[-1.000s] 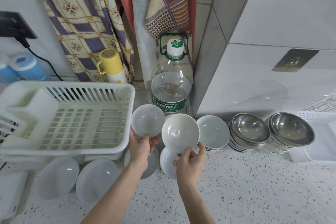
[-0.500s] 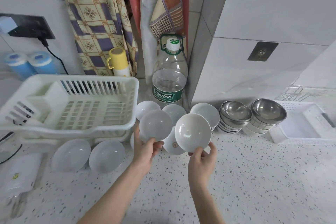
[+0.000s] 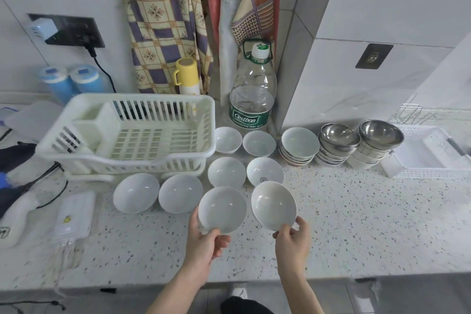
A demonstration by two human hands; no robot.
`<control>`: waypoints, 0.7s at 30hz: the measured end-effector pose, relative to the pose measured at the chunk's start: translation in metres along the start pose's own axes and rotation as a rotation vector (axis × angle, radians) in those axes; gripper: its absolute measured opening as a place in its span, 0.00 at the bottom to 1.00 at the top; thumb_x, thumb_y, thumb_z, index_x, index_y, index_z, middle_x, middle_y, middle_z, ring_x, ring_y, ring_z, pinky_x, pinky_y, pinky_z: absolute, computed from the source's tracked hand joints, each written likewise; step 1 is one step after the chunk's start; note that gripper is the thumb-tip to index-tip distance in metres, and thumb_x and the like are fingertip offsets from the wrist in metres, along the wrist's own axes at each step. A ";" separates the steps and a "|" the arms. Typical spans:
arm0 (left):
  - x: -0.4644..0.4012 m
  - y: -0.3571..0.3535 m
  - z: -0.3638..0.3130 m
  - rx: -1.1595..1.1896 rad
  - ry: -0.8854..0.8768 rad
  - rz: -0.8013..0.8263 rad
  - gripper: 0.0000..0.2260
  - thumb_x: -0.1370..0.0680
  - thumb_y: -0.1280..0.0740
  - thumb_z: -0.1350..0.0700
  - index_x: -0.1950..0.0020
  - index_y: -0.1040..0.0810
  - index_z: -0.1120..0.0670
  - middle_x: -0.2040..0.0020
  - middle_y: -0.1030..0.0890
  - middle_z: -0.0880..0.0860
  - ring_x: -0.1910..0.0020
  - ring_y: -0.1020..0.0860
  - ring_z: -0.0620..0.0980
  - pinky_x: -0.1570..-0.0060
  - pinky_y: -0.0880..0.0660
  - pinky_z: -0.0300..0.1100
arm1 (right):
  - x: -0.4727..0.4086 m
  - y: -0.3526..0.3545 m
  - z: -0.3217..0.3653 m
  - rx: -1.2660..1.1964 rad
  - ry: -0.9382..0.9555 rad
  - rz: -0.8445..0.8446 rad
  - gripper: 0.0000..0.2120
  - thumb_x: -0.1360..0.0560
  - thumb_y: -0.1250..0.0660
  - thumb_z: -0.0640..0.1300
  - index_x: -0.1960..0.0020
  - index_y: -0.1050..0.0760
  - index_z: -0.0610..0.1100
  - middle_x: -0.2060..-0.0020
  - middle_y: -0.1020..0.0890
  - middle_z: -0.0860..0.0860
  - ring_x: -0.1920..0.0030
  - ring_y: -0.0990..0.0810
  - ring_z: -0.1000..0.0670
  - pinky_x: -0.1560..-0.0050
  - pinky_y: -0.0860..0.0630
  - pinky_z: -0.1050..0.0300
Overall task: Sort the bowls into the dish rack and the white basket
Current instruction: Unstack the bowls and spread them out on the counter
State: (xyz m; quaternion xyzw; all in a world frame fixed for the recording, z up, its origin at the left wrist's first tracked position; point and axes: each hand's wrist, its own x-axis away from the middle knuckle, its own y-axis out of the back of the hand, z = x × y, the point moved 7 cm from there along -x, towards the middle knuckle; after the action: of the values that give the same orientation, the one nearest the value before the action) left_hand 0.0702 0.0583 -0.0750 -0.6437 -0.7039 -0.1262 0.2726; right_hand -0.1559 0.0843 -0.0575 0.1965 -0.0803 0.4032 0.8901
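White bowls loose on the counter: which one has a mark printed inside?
The white bowl just beyond the right hand's bowl, in front of the ceramic stack; the others look plain inside.

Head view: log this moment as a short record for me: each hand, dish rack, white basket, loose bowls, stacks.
left hand: holds white bowl by its near rim
right hand: holds second white bowl, tilted
dish rack: no bowls inside
white basket: far right, no bowls visible inside
loose bowls: six on counter
stacks: one ceramic, two topped with steel bowls
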 end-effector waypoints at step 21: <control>-0.023 0.008 0.024 -0.101 0.099 -0.030 0.36 0.25 0.39 0.72 0.27 0.38 0.38 0.54 0.17 0.66 0.72 0.20 0.51 0.77 0.29 0.39 | -0.008 0.001 -0.030 0.204 -0.021 0.023 0.15 0.19 0.43 0.41 0.33 0.33 0.45 0.66 0.18 0.47 0.63 0.18 0.52 0.68 0.27 0.56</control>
State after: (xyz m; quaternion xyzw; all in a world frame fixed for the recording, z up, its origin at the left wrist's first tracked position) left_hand 0.0730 0.0532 -0.1085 -0.6390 -0.6919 -0.1971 0.2723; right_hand -0.1628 0.0918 -0.0872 0.2893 -0.0504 0.4174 0.8600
